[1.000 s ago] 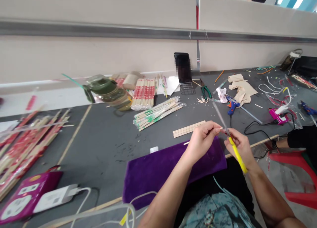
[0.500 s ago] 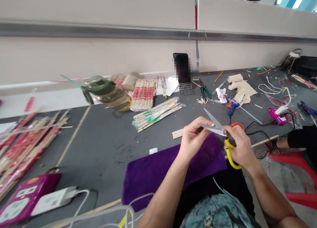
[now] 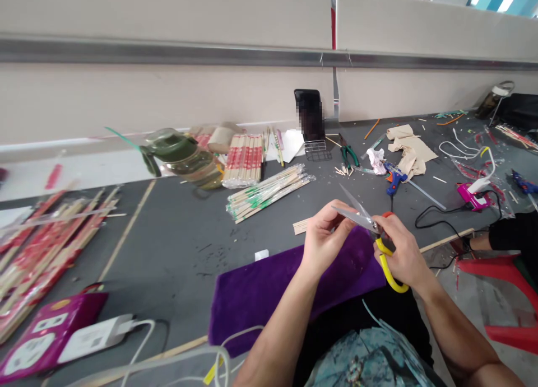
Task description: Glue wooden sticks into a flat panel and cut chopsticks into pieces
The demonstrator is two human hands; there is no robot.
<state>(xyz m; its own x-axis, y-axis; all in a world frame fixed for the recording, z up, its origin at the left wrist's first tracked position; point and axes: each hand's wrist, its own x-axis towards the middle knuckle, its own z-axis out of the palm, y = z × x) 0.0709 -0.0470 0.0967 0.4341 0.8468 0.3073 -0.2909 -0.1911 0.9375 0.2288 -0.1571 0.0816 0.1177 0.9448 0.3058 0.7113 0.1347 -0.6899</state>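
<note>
In my right hand [image 3: 399, 247] is a pair of scissors [image 3: 387, 266] with yellow and red handles, its blades spread apart and pointing left. My left hand [image 3: 328, 233] is closed in a pinch right at the blades; anything between its fingertips is too small to make out. Both hands are above a purple towel [image 3: 260, 289] along the table's front edge. Just left of my left hand lie a few short wooden sticks [image 3: 300, 226]. Farther back is a plastic-wrapped bundle of sticks with green marks [image 3: 269, 194].
Green-handled pliers [image 3: 348, 153], a blue glue gun [image 3: 394, 178] and crumpled brown paper [image 3: 412, 154] lie back right. A jug [image 3: 180, 157] and red-wrapped sticks [image 3: 244, 160] stand along the wall. At the left front is a purple power strip [image 3: 54, 325]. A person's leg [image 3: 510, 238] shows at right.
My right hand and the scissors have shifted slightly left, bringing the blades farther over my left fingertips. The blades look a little closer together. My left hand has hardly moved.
</note>
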